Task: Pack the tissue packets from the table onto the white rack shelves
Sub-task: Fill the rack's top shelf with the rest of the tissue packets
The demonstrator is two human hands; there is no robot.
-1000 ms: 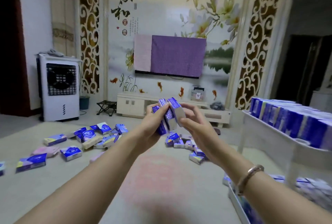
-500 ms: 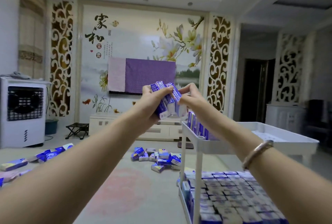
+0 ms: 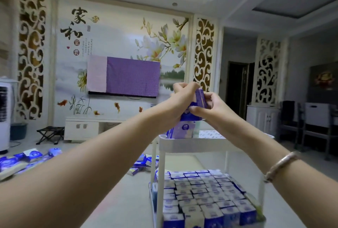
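Above the white rack's top shelf (image 3: 192, 144), left hand (image 3: 180, 99) and right hand (image 3: 207, 108) jointly grip a bundle of tissue packets (image 3: 198, 102). Below the hands, one packet (image 3: 183, 130) stands upright. Lower shelf packets (image 3: 203, 196) sit packed in rows.

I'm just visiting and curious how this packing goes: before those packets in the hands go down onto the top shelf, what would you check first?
1. Left hand grip on the held packets: ok, fingers curled round them.
2. Right hand steadying the same bundle: ok.
3. Bundle over the top shelf: ok, just above it.
4. Free room on that shelf: ok, bare perforated floor beside the standing packets.
5. Lower shelf packets: ok, packed in rows.
6. Number of packets in the bundle: cannot tell, fingers cover them.
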